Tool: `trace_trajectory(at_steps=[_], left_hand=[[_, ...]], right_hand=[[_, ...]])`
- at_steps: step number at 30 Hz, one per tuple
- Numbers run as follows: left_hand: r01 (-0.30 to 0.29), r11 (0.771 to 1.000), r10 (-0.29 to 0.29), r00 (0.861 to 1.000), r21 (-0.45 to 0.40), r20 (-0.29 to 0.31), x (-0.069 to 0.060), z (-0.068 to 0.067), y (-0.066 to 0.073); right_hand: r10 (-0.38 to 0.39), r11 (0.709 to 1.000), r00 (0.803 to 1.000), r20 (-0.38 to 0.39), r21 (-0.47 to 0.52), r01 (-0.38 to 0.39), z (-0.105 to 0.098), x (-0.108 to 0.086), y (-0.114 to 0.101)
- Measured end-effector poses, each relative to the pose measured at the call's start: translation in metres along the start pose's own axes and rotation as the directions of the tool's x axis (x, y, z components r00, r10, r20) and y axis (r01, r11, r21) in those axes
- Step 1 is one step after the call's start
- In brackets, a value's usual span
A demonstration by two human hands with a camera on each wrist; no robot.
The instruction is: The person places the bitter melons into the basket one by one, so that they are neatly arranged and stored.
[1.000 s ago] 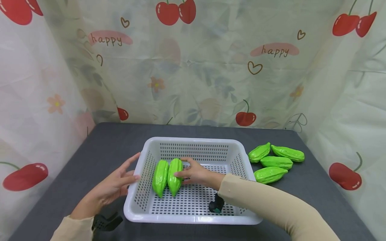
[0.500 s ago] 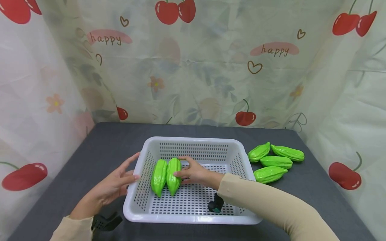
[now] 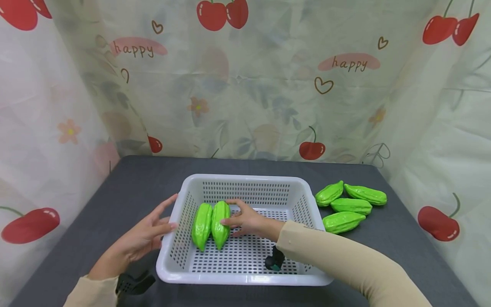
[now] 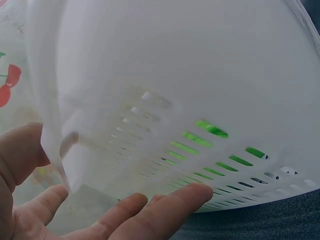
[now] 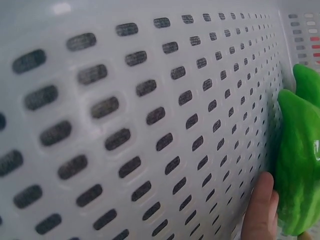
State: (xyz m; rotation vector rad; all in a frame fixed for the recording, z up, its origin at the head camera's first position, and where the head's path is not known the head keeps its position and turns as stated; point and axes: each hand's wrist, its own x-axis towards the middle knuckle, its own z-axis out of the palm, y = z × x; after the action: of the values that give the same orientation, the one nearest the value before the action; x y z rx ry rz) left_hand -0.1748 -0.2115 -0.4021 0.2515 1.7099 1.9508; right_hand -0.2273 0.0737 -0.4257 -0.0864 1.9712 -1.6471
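Two green bitter melons lie side by side, lengthwise, in the left half of a white perforated plastic basket (image 3: pixel 245 278). My right hand (image 3: pixel 249 221) holds the right-hand bitter melon (image 3: pixel 220 213), with one fingertip across its middle and others along its right side. Touching it on the left is the other bitter melon (image 3: pixel 201 226). In the right wrist view, a finger (image 5: pixel 260 212) shows beside the held bitter melon (image 5: pixel 300 160); most of that hand is out of sight. My left hand (image 3: pixel 143 235) rests against the basket's left rim, its fingers spread and fairly straight.
Several more bitter melons (image 3: pixel 351 206) lie grouped on the dark table (image 3: pixel 153 177), right of the basket. The right sleeve (image 3: pixel 341 256) crosses the basket's right rim. A black wrist device (image 3: pixel 274 258) hangs inside the basket. Printed curtains (image 3: pixel 245 106) enclose the table's back and sides.
The right hand and the two bitter melons have shifted very slightly left within the basket. The left hand stays at the rim, and the bitter melons on the table have not moved.
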Motion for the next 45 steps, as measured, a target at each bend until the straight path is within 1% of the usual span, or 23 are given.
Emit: trace_trajectory(at_steps=[13,31,45], left_hand=[[-0.008,1.000,0.008,1.000,-0.001,0.012,0.0009,-0.0011,-0.0005],[-0.004,1.000,0.004,1.000,-0.023,0.007,0.0000,-0.0016,-0.0028],[-0.005,1.000,0.005,1.000,-0.024,0.002,0.0002,-0.0011,-0.0029]], right_hand=[[0.004,1.000,1.000,0.023,0.012,-0.004,-0.0018,0.0012,0.0001],[0.004,1.000,0.999,0.035,0.006,-0.004,-0.0026,0.0035,0.0032],[0.001,1.000,0.999,0.039,0.006,-0.001,-0.0024,0.0035,0.0030]])
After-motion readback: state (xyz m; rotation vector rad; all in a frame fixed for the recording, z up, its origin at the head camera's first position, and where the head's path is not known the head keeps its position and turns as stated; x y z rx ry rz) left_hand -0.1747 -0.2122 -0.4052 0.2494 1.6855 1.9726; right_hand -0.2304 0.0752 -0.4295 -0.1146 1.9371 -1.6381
